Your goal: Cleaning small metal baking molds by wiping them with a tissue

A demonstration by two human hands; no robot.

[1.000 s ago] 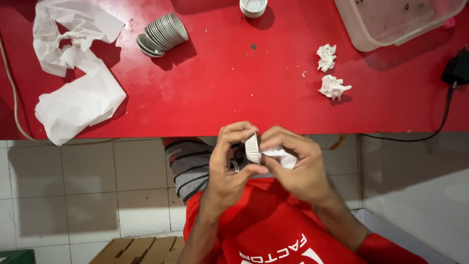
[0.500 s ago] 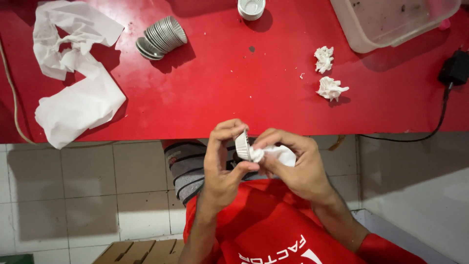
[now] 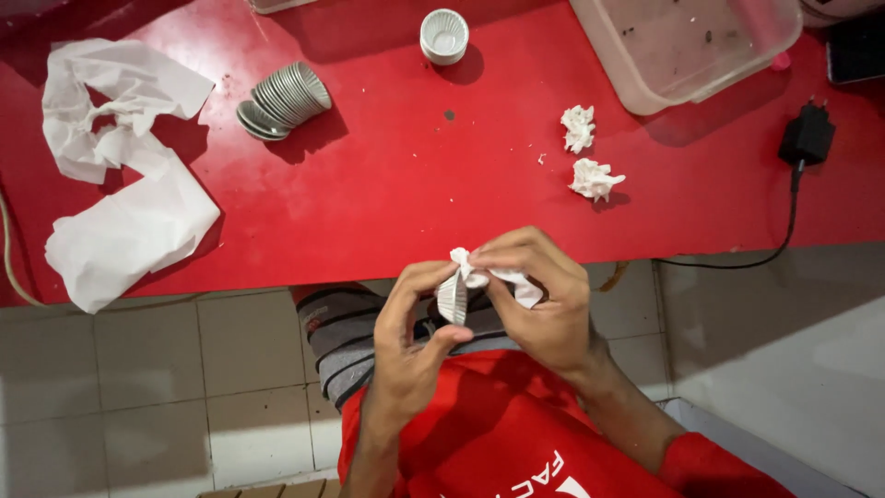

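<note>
Head view: the left hand (image 3: pixel 410 337) pinches a small fluted metal cup (image 3: pixel 452 297) by its rim, thumb below and fingers curled over the top, so that hand is clamped on the cup. The right hand (image 3: pixel 544 304) presses a piece of white tissue (image 3: pixel 479 277) into and over the cup's open side, fingers closed tight on the paper. Both are held in the air over the lap, just short of the near edge of the red table (image 3: pixel 387 203).

Judging by the grip, the cup is being wiped with the tissue. Any further wiping would call for the left fingers to keep the thin rim steady without crushing it while the paper is worked round the inside.

Beyond the grip, up and to the right, lie two crumpled tissue balls (image 3: pixel 590 157). Further off to the upper left a stack of like cups (image 3: pixel 286 97) lies on its side, with a long sheet of loose white paper (image 3: pixel 120 184) past it. Straight ahead stands a single cup (image 3: pixel 444 35).

The inside of the held cup is hidden by fingers and tissue. The clear plastic tub (image 3: pixel 682 41) at the upper right is cut off by the frame, its contents hard to make out.
</note>
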